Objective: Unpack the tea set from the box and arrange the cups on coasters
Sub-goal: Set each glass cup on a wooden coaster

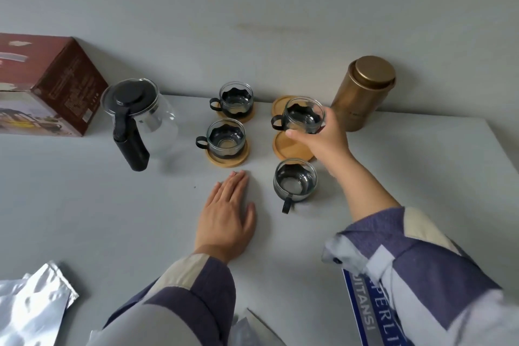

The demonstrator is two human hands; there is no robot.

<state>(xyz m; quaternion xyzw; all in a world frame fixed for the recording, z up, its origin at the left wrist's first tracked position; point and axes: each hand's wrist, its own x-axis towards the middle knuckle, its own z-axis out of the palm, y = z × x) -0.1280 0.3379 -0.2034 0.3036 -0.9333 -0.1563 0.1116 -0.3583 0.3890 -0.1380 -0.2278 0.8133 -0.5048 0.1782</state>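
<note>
Nearest to the camera, at the lower left, lies a crinkled silver foil bag [31, 306]. At the lower right, by the right sleeve [438, 267], there is a blue and white label [365, 309]; its letters are cut off, and only "PERLI" and "ITANSI" can be read. Both sleeves are of soft cloth in purple, cream and pale grey patches.

The left hand [226, 213] lies flat on the smooth grey table [84, 205], palm down, with the fingers straight and close together. It holds nothing.

Just to the right of this hand stands a cup [295, 181] directly on the table. It is a round clear glass in a black holder with a wavy upper edge, and its small black handle points toward the camera.

Farther on, the right hand [320, 135] grips a second cup [302, 114] by its rim, thumb on the near side and fingers on the far side. This cup is over two round wooden coasters: the near coaster [289, 146] is bare, and the far coaster [280, 105] shows behind the cup. I cannot tell if the cup touches either of them.

To the left, two more cups sit on wooden coasters, a near-left cup [226, 137] and a far-left cup [235, 99], handles to the left.

Left of them stands a clear glass teapot [140, 115] with a black lid and a thick black handle. Far left is the dark red cardboard box [50, 87]; its print is too small to read. Far right, by the wall, stands a round golden metal tin [363, 93] with a lid.
</note>
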